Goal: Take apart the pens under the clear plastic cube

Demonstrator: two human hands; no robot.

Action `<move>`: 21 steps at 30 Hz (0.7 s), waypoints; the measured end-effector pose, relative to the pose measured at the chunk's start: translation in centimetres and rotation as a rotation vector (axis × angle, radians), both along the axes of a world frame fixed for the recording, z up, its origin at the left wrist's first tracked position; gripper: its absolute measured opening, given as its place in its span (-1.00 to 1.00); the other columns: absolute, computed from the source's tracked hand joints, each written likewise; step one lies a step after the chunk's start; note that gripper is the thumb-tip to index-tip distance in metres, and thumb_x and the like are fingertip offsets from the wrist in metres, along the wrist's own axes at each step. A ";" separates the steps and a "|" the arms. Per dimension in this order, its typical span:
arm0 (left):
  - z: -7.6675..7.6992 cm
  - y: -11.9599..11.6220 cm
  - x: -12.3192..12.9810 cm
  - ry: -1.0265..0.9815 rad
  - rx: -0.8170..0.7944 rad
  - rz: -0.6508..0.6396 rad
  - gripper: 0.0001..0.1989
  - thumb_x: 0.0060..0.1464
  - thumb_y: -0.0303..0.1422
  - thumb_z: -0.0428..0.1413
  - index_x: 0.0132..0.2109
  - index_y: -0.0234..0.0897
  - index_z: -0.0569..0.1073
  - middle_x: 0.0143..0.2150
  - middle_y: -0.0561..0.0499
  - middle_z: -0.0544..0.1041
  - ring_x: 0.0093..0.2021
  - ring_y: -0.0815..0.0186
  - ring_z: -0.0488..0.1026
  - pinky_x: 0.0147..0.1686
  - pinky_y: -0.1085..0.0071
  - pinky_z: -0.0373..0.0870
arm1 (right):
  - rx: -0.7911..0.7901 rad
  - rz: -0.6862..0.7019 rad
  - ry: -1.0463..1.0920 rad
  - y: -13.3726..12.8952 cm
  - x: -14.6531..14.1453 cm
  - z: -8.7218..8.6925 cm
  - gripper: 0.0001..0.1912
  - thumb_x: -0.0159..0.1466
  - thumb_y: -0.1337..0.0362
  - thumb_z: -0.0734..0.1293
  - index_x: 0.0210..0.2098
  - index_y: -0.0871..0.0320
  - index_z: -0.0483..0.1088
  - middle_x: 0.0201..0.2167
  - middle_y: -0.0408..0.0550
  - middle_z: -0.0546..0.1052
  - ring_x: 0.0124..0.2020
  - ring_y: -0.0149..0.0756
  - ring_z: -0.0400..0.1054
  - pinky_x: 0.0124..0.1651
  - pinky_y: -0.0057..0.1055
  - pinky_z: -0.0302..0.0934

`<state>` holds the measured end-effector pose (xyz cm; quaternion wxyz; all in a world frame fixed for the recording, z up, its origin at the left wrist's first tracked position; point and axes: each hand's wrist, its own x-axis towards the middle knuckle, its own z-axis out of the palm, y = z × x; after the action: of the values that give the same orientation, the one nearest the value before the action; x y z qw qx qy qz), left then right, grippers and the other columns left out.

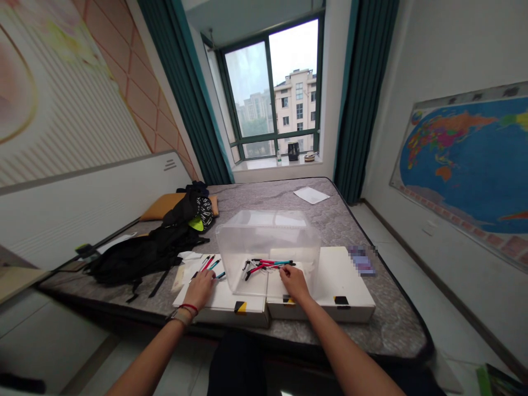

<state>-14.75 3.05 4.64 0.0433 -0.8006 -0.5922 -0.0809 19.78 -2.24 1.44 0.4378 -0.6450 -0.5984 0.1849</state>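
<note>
My left hand [201,289] rests low over the left white box [247,304], its fingers loosely spread beside several red, black and teal pens [208,263]. A blue pen [220,275] lies just right of its fingertips. A clear plastic bin [231,236] lies across both white boxes, its open side seemingly towards me. Inside it is a loose pile of red, white, black and teal pens [264,266]. My right hand [294,283] reaches to the right end of this pile, with thumb and fingers pinched at a pen; its fingertips are partly hidden.
The right white box [346,280] sits beside the left one on a grey mattress [264,201]. A black backpack [152,250] and a mustard cushion [160,207] are at left. A white sheet [312,195] lies farther back; a blurred purple item [363,263] is at right.
</note>
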 end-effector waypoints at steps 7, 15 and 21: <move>-1.1 -6.3 -1.6 -0.425 0.053 0.042 -0.76 0.24 -0.21 -0.16 -0.10 -0.21 0.29 -0.19 -0.11 0.50 -0.16 0.14 0.49 -0.14 0.25 0.39 | 0.018 0.006 -0.004 0.1 0.0 -0.2 -0.72 0.24 0.23 0.18 -0.47 0.13 0.47 -0.53 -0.11 0.52 -0.49 -0.33 0.34 -0.39 -0.47 0.09; 0.8 -13.7 7.7 -0.585 -0.015 -0.146 -0.80 0.25 -0.25 -0.11 -0.03 -0.12 0.30 -0.13 -0.05 0.52 -0.15 0.21 0.50 -0.18 0.33 0.42 | -0.003 0.016 0.051 -0.1 0.1 0.3 -0.59 0.30 0.09 0.14 -0.50 0.15 0.45 -0.56 -0.09 0.50 -0.50 -0.33 0.33 -0.39 -0.47 0.07; 1.1 -9.3 15.7 -0.570 0.004 -0.340 -0.78 0.27 -0.28 -0.13 -0.04 -0.15 0.35 -0.17 -0.04 0.52 -0.17 0.25 0.49 -0.18 0.36 0.41 | 0.007 0.040 0.163 -0.2 0.3 0.4 -0.36 0.33 -0.11 -0.01 -0.70 0.11 0.25 -0.72 -0.16 0.32 -0.59 -0.33 0.23 -0.44 -0.46 0.04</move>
<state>1.00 -6.21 5.76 -0.1367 -0.8330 -0.4382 -0.3088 20.12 -2.42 1.88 0.4835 -0.6142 -0.5741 0.2435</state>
